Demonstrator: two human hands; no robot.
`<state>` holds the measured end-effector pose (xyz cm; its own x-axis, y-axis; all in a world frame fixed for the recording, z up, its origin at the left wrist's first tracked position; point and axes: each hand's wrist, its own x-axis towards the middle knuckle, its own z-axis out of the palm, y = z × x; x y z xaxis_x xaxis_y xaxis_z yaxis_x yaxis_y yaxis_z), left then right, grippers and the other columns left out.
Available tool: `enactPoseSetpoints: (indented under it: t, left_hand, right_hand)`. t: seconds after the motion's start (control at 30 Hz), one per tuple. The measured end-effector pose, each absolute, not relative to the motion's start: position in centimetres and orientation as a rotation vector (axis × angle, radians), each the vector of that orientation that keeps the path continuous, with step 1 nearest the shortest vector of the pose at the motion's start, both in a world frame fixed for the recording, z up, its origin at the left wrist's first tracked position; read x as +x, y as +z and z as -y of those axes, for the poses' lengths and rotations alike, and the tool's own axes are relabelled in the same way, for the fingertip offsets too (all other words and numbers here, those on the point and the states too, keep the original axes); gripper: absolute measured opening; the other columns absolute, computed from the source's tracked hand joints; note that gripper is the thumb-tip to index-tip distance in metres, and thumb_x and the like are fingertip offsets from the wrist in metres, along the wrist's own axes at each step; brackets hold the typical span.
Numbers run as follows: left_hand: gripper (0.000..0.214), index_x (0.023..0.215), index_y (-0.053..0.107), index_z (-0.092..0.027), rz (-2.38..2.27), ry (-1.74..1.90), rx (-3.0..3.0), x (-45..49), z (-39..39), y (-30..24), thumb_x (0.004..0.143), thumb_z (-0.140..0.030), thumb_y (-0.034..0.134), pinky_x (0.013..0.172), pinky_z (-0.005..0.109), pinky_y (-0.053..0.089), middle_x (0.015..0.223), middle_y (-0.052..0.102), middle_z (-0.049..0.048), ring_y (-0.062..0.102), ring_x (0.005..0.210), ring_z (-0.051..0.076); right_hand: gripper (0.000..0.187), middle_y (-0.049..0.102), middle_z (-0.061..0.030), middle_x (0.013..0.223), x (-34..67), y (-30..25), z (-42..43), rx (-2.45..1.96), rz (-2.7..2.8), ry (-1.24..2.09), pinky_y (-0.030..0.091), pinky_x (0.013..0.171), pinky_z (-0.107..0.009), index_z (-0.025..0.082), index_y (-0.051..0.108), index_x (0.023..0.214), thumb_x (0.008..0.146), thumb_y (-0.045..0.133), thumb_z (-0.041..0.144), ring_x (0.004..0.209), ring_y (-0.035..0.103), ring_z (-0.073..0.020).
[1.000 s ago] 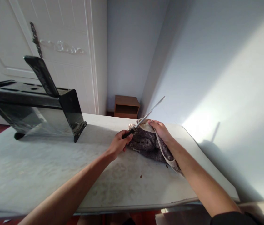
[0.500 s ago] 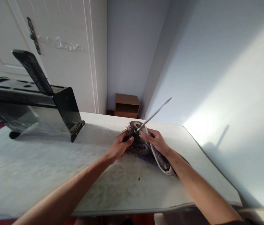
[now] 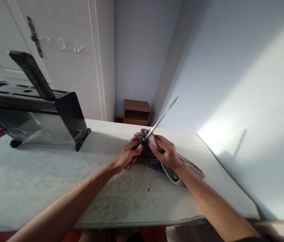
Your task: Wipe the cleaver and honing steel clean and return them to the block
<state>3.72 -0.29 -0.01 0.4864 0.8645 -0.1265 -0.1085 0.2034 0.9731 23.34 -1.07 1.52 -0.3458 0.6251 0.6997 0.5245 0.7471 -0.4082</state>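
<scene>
Both hands are kept mid-table (image 3: 56, 181). Steel (image 3: 162, 117) is gripped by the handle in the closed left hand (image 3: 126, 157), tip raised. Cloth (image 3: 149, 160) is pinched round its base by the right hand (image 3: 165, 154). Wiping is judged underway; a steady handle is needed for a tipward stroke.

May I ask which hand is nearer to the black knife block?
Left. The left hand, gripping the slim metal rod, lies right of the black knife block; the right hand, on the grey cloth, is farther right.
</scene>
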Motion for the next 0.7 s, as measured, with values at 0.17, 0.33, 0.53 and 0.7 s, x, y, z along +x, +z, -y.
enactPoseSetpoints:
  t: [0.17,0.33,0.53,0.7]
  left_hand:
    - [0.033,0.085,0.05,-0.018,-0.733,0.773,1.13,3.8,0.7,0.4,0.082,-0.05,0.059,0.028,0.014,0.016,0.065,0.04,-0.0058,0.024,0.035,0.001]
    - [0.03,0.082,0.048,-0.018,-0.718,0.739,1.085,3.8,0.8,0.3,0.085,-0.048,0.055,0.03,0.013,0.011,0.059,0.036,-0.0069,0.02,0.034,0.001]
    - [0.031,0.079,0.046,-0.019,-0.674,0.736,1.088,3.9,1.0,0.3,0.087,-0.048,0.052,0.03,0.013,0.012,0.055,0.035,-0.0076,0.02,0.032,0.001]
    - [0.032,0.08,0.042,-0.019,-0.647,0.726,1.078,4.2,1.4,0.2,0.087,-0.049,0.051,0.03,0.013,0.012,0.055,0.036,-0.0079,0.022,0.031,0.002]
  right_hand:
    - [0.017,0.066,-0.0122,0.11,23.7,1.5,1.1,-0.857,2.024,0.137,0.051,0.088,-0.036,0.021,0.066,0.1,0.09,0.055,0.027,0.103,0.062,-0.0234]
    - [0.013,0.066,-0.0114,0.104,23.8,1.4,1.1,-0.831,2.008,0.147,0.052,0.084,-0.035,0.021,0.066,0.095,0.089,0.056,0.026,0.096,0.063,-0.0221]
    - [0.008,0.067,-0.0115,0.099,23.6,1.0,0.8,-0.803,1.973,0.097,0.053,0.079,-0.034,0.02,0.066,0.09,0.084,0.063,0.024,0.091,0.064,-0.021]
    - [0.01,0.068,-0.01,0.098,23.6,0.7,0.6,-0.889,1.986,0.09,0.053,0.078,-0.034,0.021,0.067,0.093,0.086,0.063,0.027,0.089,0.064,-0.0206]
